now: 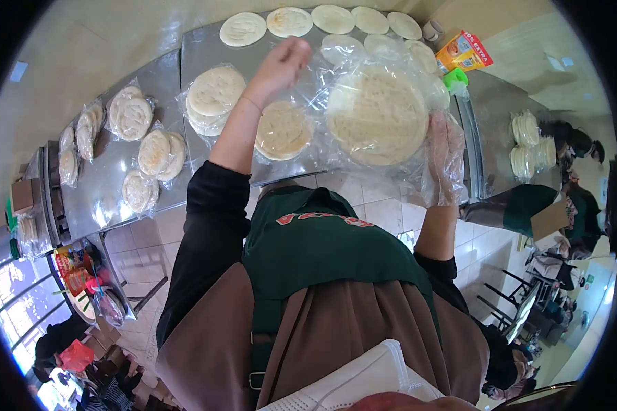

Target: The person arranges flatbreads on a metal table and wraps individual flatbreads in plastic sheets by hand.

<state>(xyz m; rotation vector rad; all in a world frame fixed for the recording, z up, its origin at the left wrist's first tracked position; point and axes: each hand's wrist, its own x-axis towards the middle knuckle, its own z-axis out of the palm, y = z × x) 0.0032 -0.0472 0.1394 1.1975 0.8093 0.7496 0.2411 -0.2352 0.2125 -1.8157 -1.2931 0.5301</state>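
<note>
My left hand [284, 63] is raised over the metal table, its fingers curled together; whether anything is between them is too small to tell. Below it lies a round flatbread in clear plastic [283, 130]. A larger bagged flatbread [377, 115] is at the right, inside a clear plastic bag. Beside that bag's right edge is my right hand [445, 154], covered by clear plastic, with its fingers extended and close together. A bagged stack of flatbreads [215, 96] sits left of my left forearm.
Bare flatbreads [290, 22] line the far edge of the metal table [209, 41]. More bagged breads [131, 114] are at the left. An orange packet [463, 51] and a green cup [455, 78] stand at the right. People [583, 212] are at the far right.
</note>
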